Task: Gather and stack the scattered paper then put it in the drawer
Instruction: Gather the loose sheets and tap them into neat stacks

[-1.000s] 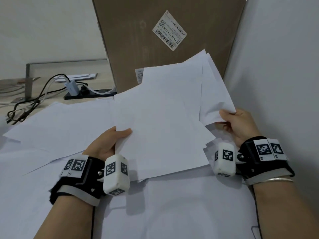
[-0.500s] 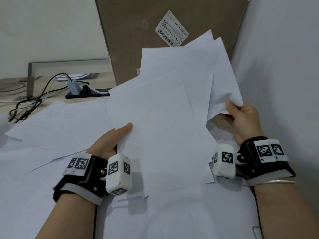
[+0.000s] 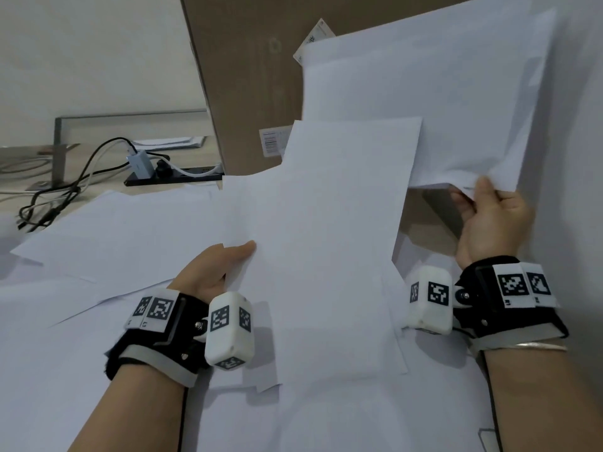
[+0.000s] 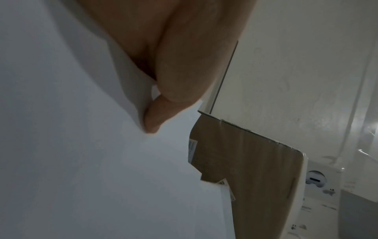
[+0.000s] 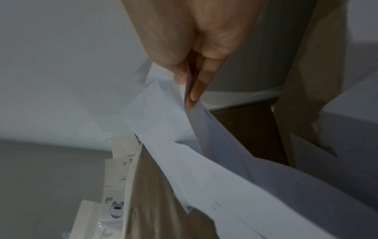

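Note:
White paper sheets lie scattered over the desk [image 3: 98, 223]. My left hand [image 3: 215, 269] pinches the left edge of a raised sheaf of paper [image 3: 326, 239], thumb on top; the left wrist view shows its thumb [image 4: 159, 116] pressed on the paper [image 4: 81, 161]. My right hand [image 3: 489, 216] pinches the lower corner of a few sheets [image 3: 424, 93] lifted high and tilted upright at the right. In the right wrist view its fingers [image 5: 194, 87] clamp the sheets [image 5: 225, 169]. No drawer is in view.
A tall brown cardboard box [image 3: 248, 76] with labels stands behind the papers. A black power strip [image 3: 173, 177] with a plug and tangled cables [image 3: 58, 197] lies at the back left. A white wall [image 3: 574, 190] closes the right side. More loose sheets [image 3: 326, 419] cover the near desk.
My right hand has risen and pulled its sheets up and to the right, away from the sheaf in my left hand. The left hand has stayed roughly where it was.

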